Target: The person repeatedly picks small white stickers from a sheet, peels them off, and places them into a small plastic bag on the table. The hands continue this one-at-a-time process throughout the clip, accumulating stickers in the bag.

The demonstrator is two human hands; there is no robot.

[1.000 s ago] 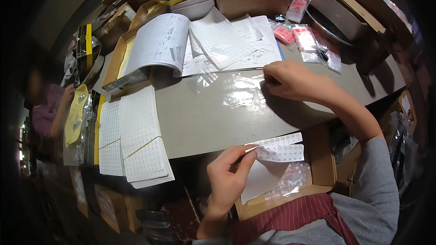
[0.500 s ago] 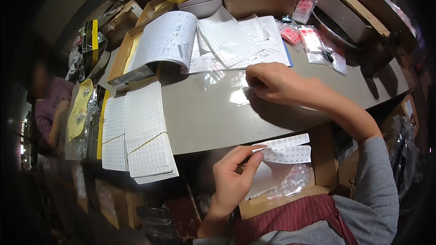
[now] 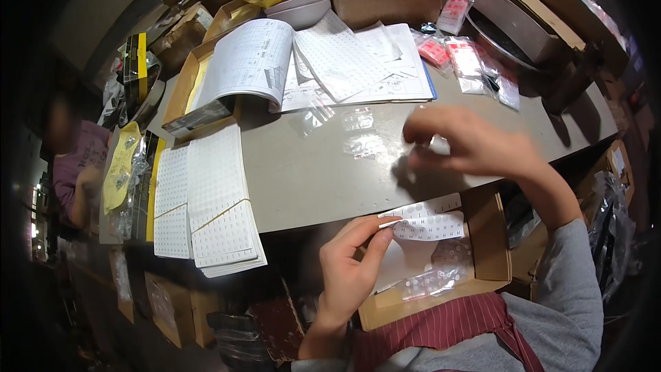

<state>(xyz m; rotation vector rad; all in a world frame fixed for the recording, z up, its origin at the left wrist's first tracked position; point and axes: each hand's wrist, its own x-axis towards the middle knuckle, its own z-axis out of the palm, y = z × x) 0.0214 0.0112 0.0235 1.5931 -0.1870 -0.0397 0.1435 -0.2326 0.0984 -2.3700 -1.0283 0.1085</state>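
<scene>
Close to my lap, my left hand (image 3: 349,260) pinches the edge of a white sticker sheet (image 3: 434,226) between thumb and forefinger. The sheet is printed with rows of letters, and its far part curls out to the right. Over the right half of the table, my right hand (image 3: 475,139) hovers with thumb and fingers apart, slightly blurred by motion. I see nothing held in it. Left of that hand, small clear plastic bags (image 3: 363,143) lie flat on the grey table (image 3: 310,186), one bearing a glare.
An open cardboard box (image 3: 485,234) on my lap side holds clear bags. Banded stacks of printed sheets (image 3: 224,200) overhang the table's left edge. Behind lie an open paper booklet (image 3: 251,62), loose sheets and red-and-white packets (image 3: 468,62). Another person (image 3: 79,165) is at far left.
My right hand has left the small clear bags, moving right and nearer to me, and its fingers have spread. My left hand still pinches the sticker sheet.
</scene>
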